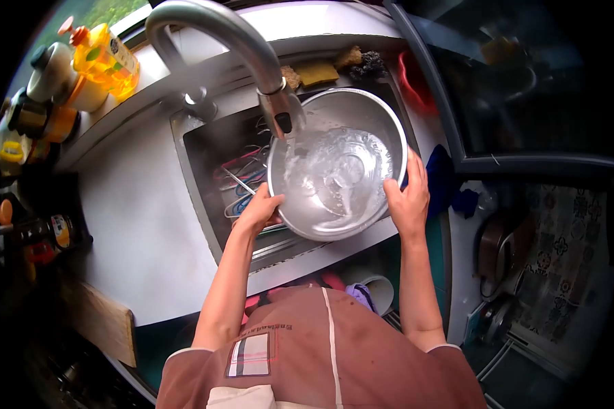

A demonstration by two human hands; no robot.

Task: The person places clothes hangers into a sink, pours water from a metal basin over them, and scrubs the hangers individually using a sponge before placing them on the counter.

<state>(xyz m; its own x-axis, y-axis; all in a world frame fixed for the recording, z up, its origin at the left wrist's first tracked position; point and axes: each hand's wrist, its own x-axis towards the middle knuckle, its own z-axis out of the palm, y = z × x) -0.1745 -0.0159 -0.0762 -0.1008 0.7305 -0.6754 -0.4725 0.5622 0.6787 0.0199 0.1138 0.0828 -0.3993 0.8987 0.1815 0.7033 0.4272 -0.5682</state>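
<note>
A steel mixing bowl [300,211] with clear water swirling in it is held over the sink [205,177]. My left hand [259,210] grips its near left rim, thumb over the edge. On the right rim, my right hand [409,194] holds with the thumb on top and fingers around the outside. The faucet head [283,112] hangs above the bowl's left side, with water running down from it. Inside the sink, left of the bowl, lie several coloured wire hangers [242,167], partly hidden by the bowl and my left hand.
Sponges and scrubbers [317,73] lie behind the sink. An orange soap bottle [109,61] stands on the left ledge with other bottles. A red container [416,85] sits at the back right, beside an open window frame [464,153]. A wooden board [106,320] is at lower left.
</note>
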